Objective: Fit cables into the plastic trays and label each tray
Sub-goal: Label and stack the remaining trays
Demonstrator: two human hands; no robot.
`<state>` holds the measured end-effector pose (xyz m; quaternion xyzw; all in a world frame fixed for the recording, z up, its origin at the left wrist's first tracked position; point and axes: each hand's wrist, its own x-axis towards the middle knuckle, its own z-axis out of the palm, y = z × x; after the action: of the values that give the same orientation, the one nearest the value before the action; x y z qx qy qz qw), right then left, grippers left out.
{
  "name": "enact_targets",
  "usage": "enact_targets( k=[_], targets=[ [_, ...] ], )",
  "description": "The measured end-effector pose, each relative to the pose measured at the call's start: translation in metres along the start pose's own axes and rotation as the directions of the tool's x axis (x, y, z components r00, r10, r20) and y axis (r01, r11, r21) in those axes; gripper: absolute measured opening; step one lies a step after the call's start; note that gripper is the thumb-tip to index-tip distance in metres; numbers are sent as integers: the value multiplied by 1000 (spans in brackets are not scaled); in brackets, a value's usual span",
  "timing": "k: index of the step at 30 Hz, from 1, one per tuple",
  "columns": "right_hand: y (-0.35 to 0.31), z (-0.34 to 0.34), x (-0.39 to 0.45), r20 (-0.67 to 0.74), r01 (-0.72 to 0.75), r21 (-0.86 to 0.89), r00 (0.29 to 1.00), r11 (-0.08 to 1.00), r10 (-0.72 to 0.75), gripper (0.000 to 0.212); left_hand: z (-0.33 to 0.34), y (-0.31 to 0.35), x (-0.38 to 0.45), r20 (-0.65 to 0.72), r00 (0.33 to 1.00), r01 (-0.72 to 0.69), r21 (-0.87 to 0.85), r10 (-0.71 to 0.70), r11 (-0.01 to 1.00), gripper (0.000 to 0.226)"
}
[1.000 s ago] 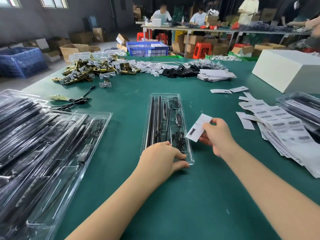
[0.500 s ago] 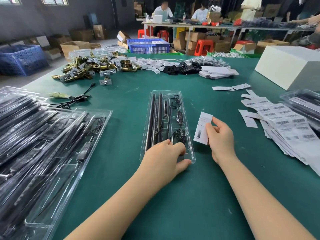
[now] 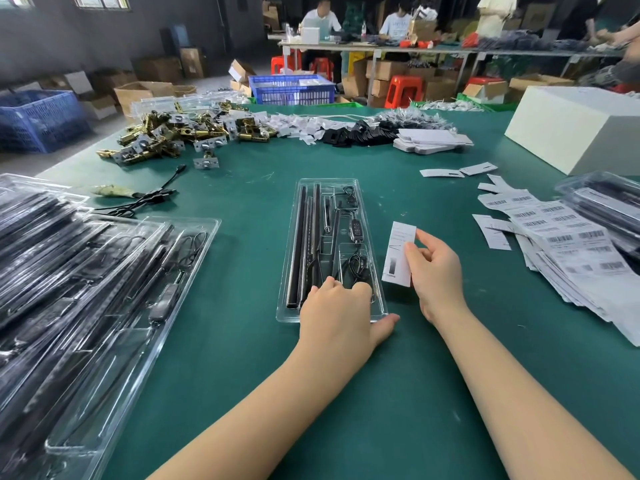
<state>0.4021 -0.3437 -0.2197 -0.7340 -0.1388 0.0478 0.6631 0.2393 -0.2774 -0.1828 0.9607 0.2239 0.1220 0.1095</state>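
My left hand (image 3: 341, 311) rests on the near end of the clear tray (image 3: 304, 199) mid-table, cables (image 3: 356, 263) inside. My right hand (image 3: 436, 271) pinches a white label (image 3: 398, 252) just beside the tray's right edge (upright-ish).

Brass hardware pile (image 3: 180, 136), white box (image 3: 581, 126), blue crates (image 3: 292, 89).
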Motion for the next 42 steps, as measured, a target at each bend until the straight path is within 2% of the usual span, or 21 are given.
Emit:
enact_targets(
  k=[9, 14, 16, 18, 21, 26, 33, 37, 42],
  targets=[
    [-7, 1, -7, 69, 31, -86, 997, 996, -25, 34, 3, 0, 2, -73, 997, 21, -78, -26, 997, 44],
    [-13, -9, -6, 99, -41, -189, 993, 981, 60, 34, 8, 2, 4, -60, 998, -1, 42, 3, 999, 46],
    [-17, -15, -9, 146, -41, -271, 986, 962, 83, 33, 8, 3, 4, -127, 991, -41, 73, 50, 996, 42],
    [-22, -20, -13, 241, -61, -295, 961, 954, 136, 34, 5, 3, 2, -232, 967, -80, 126, 108, 989, 40],
    [-28, -28, -17, 372, -98, -311, 903, 945, 216, 50, 9, 3, 1, -347, 927, -90, 163, 143, 982, 43],
    [-35, -34, -20, 509, -101, -338, 816, 936, 272, 31, 12, 1, 1, -357, 926, -83, 133, 126, 988, 37],
    [-39, -24, -14, 513, -205, -270, 796, 941, 321, 16, 11, -1, 1, -315, 937, -111, 137, 150, 984, 32],
    [-41, -15, -9, 483, -292, -220, 796, 931, 364, 18, 9, -3, 4, -187, 970, -131, 128, 154, 983, 36],
    [-42, -4, -9, 398, -371, -120, 832, 921, 387, 8, 9, -1, -1, -311, 938, -114, 145, 155, 983, 32]
  ],
)
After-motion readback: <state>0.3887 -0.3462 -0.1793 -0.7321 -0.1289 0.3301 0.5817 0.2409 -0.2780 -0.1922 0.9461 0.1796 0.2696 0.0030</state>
